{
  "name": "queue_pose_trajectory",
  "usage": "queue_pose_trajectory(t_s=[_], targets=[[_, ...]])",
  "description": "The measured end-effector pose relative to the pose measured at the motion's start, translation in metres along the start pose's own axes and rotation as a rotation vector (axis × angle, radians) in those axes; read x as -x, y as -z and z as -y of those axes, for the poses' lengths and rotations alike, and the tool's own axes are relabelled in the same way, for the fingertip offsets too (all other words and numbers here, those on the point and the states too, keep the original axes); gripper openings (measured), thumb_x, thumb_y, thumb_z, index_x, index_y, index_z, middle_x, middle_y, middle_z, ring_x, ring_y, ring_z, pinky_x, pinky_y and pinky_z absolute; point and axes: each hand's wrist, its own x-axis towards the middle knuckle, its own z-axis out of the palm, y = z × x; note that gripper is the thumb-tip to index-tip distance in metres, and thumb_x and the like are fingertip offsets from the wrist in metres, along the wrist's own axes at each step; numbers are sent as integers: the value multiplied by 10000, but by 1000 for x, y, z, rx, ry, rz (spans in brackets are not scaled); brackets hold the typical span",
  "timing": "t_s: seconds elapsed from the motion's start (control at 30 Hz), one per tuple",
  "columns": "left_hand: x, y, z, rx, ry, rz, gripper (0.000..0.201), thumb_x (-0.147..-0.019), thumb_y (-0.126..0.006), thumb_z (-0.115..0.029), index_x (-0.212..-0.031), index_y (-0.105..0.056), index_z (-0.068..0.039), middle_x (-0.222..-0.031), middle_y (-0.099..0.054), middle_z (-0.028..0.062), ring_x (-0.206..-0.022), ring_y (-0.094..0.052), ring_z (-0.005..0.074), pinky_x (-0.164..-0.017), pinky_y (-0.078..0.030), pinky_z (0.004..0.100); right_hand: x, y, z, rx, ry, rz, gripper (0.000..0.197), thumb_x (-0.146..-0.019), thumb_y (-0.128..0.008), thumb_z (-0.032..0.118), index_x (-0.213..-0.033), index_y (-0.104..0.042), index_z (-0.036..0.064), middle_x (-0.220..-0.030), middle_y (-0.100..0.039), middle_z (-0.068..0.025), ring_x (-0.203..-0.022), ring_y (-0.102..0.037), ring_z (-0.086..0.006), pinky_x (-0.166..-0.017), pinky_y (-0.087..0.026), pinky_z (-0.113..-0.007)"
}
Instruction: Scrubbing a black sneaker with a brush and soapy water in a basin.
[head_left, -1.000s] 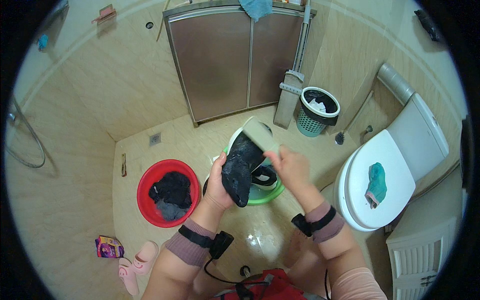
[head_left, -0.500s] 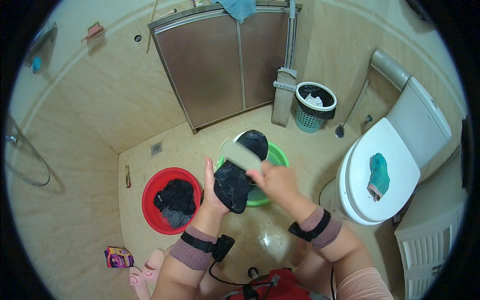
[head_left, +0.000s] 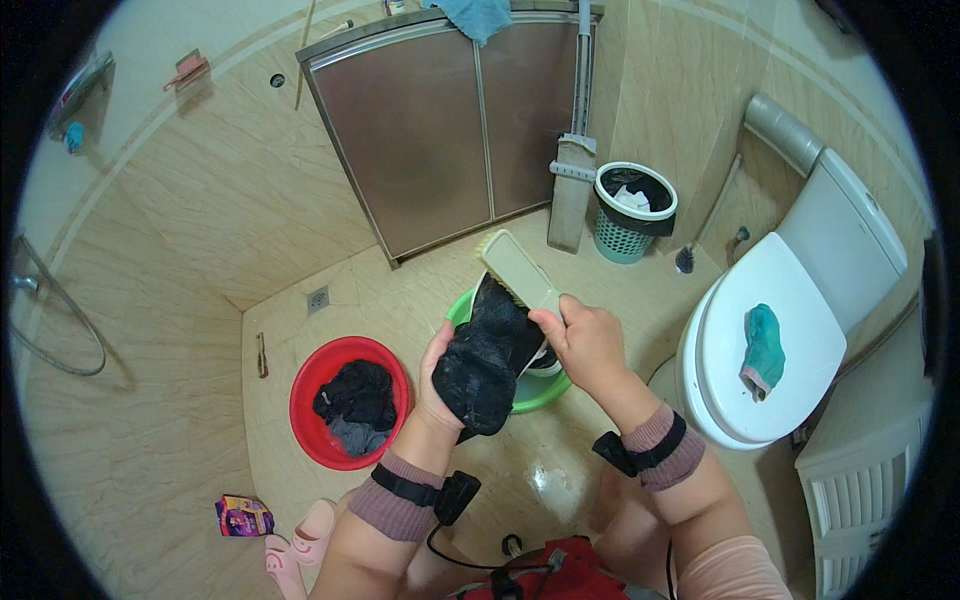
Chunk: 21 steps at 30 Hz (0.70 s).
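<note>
My left hand [head_left: 434, 385] is closed around a wet black fabric shoe [head_left: 482, 365] with a white edge, tilted above the green basin [head_left: 530, 402]. My right hand [head_left: 588, 343] grips the handle of a pale green scrubbing brush [head_left: 522, 268]. The brush head lies over the shoe's far end, its bristles on the far left side; whether they touch the fabric I cannot tell. In the basin, partly hidden behind the held shoe, a dark thing with white edging [head_left: 546, 362] shows.
To the left, a red basin [head_left: 300, 405] holds dark clothes [head_left: 355, 400]. Pink slippers [head_left: 315, 532] and a purple packet [head_left: 244, 515] lie near the left wall. A bin [head_left: 622, 240] and a toilet [head_left: 715, 350] with a teal cloth [head_left: 763, 345] stand right. Behind is a cabinet [head_left: 410, 150].
The brush has moved up and right with my right hand, toward the shoe's far end. My left hand has turned the shoe, showing more of its dark surface.
</note>
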Motion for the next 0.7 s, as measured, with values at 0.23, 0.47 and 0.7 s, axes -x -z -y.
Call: queue_pose_trajectory(t_s=[0.23, 0.47, 0.7], targets=[[2, -2, 3, -297, -68, -325, 367, -910, -483, -266, -1118, -596, 14, -964, -683, 139, -828, -680, 263, -751, -564, 381, 21, -19, 7, 93, -1, 199, 543, -913, -507, 538, -734, -594, 33, -578, -610, -185, -547, -626, -365, -532, -503, -458], [3, -10, 8, -363, -62, -374, 333, -879, -487, -197, -1096, -601, 30, -953, -683, 140, -793, -678, 247, -718, -566, 359, -3, 6, -10, 101, -110, 87, 537, -896, -521, 561, -739, -586, 51, -603, -603, -186, -575, -610, -385, -523, -474, -461], [11, -5, -2, -267, -24, -274, 393, -841, -476, -182, -1136, -564, 62, -974, -676, 185, -828, -680, 300, -757, -568, 400, -1, -1, 1, 146, -44, 128, 537, -911, -499, 546, -743, -610, 49, -579, -615, -166, -548, -631, -360, -505, -497, -452]])
